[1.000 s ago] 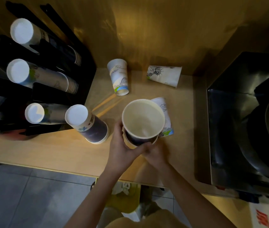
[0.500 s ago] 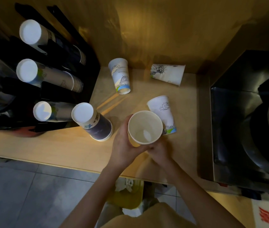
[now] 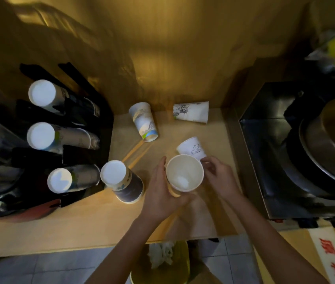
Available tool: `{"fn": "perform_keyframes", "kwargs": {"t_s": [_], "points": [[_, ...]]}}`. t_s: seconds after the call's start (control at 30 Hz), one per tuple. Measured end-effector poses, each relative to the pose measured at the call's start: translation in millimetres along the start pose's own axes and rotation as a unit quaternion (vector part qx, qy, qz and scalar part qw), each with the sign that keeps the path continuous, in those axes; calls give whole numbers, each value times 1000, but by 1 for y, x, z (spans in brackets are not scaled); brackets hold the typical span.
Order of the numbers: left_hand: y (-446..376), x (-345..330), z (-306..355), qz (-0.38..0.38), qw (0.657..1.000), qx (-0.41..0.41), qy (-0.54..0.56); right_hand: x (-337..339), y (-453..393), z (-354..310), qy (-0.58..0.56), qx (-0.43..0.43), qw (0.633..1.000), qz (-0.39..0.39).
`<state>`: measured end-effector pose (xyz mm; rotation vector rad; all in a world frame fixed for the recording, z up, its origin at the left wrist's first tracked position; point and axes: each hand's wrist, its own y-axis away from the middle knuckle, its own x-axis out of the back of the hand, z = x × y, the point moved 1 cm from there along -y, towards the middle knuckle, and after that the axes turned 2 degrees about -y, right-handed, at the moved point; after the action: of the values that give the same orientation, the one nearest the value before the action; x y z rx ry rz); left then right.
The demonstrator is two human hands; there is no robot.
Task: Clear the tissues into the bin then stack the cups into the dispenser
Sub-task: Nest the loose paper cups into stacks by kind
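Note:
My left hand (image 3: 159, 194) grips an upright paper cup (image 3: 184, 173) from its left side; the cup's mouth faces me and it looks empty. My right hand (image 3: 218, 178) is just right of that cup, fingertips curled on the near end of a white printed cup (image 3: 191, 148) lying on the wooden counter (image 3: 80, 228). Two more printed cups lie farther back, one (image 3: 144, 121) in the middle and one (image 3: 191, 112) by the wall. An upside-down dark cup (image 3: 122, 182) stands left of my hands. The black dispenser (image 3: 92, 156) at the left holds three stacks of cups (image 3: 40, 136).
A yellow bin (image 3: 185, 261) with crumpled tissues (image 3: 161, 253) sits on the floor under the counter's front edge. A dark metal appliance (image 3: 281, 152) with a round pan walls off the right side. A wooden wall closes the back.
The upright cup has come down and slightly right, still in my left hand. My right hand left its base and went right, onto the lying white cup.

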<state>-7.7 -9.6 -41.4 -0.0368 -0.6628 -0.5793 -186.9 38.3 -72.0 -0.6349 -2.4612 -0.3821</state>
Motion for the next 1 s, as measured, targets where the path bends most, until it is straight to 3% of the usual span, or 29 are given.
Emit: {"fn": "perform_keyframes", "kwargs": {"t_s": [0.2,0.4,0.7,0.83,1.0], "points": [[-11,36,10,-30,998,-8,52,12,-19,-29,-55,-22,998,36],[-50,55,23,113,992,30,55,21,-48,-38,-99,-53,993,24],[-132,32,13,161,962,153,-159,-3,-98,-18,90,-112,984,-103],[-157,16,-11,148,927,145,-314,-13,-110,-11,185,-123,965,-138],[-183,7,-39,131,910,161,-358,-21,-114,-2,198,-160,952,-171]]}}
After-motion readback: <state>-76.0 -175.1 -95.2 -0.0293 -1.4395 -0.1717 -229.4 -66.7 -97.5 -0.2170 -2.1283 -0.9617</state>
